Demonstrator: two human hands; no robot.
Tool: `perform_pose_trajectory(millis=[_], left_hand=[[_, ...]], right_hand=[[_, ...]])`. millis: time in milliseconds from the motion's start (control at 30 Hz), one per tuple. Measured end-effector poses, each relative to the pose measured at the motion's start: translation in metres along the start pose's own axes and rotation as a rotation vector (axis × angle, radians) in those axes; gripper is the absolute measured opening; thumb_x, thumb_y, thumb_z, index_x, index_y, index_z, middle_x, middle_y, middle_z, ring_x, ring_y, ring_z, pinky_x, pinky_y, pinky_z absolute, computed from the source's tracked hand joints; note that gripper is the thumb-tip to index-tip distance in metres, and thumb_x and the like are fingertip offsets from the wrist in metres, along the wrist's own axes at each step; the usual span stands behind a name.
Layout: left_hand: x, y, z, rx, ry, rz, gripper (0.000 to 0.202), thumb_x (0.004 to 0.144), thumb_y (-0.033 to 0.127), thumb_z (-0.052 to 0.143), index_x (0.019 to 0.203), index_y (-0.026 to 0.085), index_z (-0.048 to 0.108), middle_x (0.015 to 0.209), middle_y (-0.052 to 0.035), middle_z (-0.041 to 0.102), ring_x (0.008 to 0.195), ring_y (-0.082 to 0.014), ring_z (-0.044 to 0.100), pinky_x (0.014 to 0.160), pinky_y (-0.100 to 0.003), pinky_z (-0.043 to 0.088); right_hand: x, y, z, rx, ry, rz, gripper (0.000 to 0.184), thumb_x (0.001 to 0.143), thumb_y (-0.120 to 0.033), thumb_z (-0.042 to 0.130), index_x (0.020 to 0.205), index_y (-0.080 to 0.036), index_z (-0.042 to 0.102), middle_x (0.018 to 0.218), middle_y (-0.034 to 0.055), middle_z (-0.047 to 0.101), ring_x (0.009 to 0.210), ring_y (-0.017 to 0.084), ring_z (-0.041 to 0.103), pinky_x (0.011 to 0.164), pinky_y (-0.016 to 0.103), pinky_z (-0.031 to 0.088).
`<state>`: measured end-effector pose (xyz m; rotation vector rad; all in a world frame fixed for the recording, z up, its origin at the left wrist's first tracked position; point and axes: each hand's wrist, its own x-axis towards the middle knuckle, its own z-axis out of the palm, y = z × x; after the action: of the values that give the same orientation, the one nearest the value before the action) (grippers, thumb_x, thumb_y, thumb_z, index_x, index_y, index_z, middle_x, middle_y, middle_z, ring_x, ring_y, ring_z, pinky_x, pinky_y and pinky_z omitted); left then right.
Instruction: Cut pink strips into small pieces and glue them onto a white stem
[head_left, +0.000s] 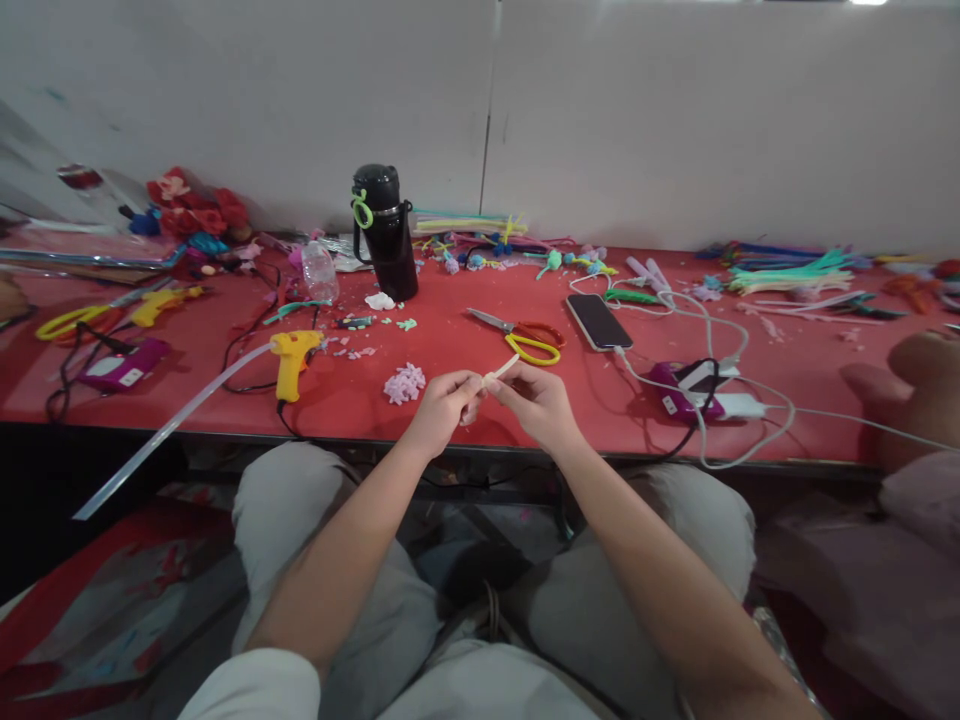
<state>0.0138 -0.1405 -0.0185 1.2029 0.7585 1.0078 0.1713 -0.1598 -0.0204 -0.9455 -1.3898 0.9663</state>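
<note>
My left hand (448,408) and my right hand (534,397) meet over the front of the red table. Between their fingertips is a short cream-coloured pipe cleaner (507,366), its free end slanting up to the right. Both hands are closed in a pinch on it; the fingers hide its lower end. Just beyond my right hand lie scissors (534,341) with yellow and red handles, blades to the left. A small heap of pale pink pieces (404,383) sits left of my left hand.
A yellow glue gun (295,362) with a long glue stick lies left. Behind stands a black flask (386,235). A phone (598,321) charges at right, beside a purple power block (681,392) and looped cables. Pipe cleaners (799,272) lie at the back right. Another person's arm (926,385) rests far right.
</note>
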Motion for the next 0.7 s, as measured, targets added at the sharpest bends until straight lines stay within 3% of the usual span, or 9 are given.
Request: perform_pose_trajectory(millis=[500,700], left_hand=[[-0.004,0.012,-0.003,-0.273,-0.185,-0.271,0.028,0.078,0.032,0.07,0.065,0.014,0.054,0.051,0.0061,0.033,0.041,-0.0028,0.029,0.044,-0.021,0.02],[-0.003,0.014,-0.008,-0.311,-0.265,-0.316,0.023,0.079,0.025,0.068,0.066,0.012,0.056,0.051,0.0064,0.031,0.041,-0.0024,0.028,0.044,-0.02,0.02]], right_hand=[[-0.004,-0.004,-0.002,-0.022,-0.045,-0.074,0.027,0.083,-0.048,0.072,0.079,-0.022,0.066,0.078,0.0027,0.069,0.075,0.017,0.063,0.076,0.034,0.052],[-0.003,-0.006,-0.002,0.024,-0.082,-0.092,0.026,0.083,-0.047,0.074,0.079,-0.022,0.066,0.08,0.0036,0.069,0.077,0.018,0.065,0.078,0.035,0.052]])
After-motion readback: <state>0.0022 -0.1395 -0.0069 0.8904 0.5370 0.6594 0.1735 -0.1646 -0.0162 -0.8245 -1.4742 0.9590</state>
